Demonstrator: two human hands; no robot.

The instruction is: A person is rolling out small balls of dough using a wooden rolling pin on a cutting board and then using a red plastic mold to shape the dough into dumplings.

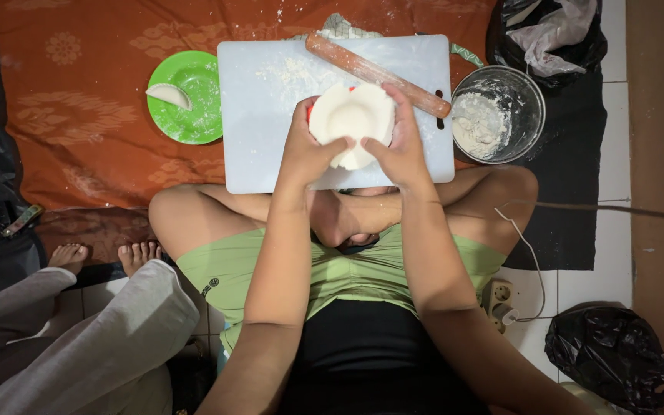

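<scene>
Both hands, left [310, 150] and right [403, 150], grip a round dough sheet [351, 117] over a mould at the white board's [270, 131] 6 o'clock edge, likely pressing it in; filling seems next.

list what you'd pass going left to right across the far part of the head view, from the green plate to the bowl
green plate with a folded dumpling → white cutting board → left hand → dough round held in both hands → right hand → glass bowl of flour
</scene>
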